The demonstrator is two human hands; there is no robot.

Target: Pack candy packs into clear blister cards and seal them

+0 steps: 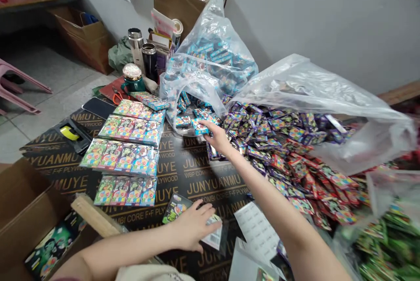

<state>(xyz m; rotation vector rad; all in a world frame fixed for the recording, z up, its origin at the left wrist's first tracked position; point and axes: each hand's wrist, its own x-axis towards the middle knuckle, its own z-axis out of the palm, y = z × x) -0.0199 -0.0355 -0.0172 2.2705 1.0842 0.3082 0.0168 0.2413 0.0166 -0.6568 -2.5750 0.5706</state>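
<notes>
My right hand [218, 137] reaches far forward and pinches a small blue packet [200, 127] at the mouth of a clear plastic bag [210, 60] full of blue packets. My left hand [193, 227] lies near the table's front edge, fingers pressed down on a clear-sleeved green packet [175, 208] with a white barcode label. Left of both hands, several rows of colourful packets [126, 155] lie lined up on the black plywood board [183, 171].
A second clear bag [315, 93] spills purple, red and green packets [288, 154] along the right. Flasks [137, 49], a lidded jar [132, 77], scissors, a phone and a tape dispenser [70, 134] sit at the back left. Cardboard boxes [22, 215] stand at the front left and behind.
</notes>
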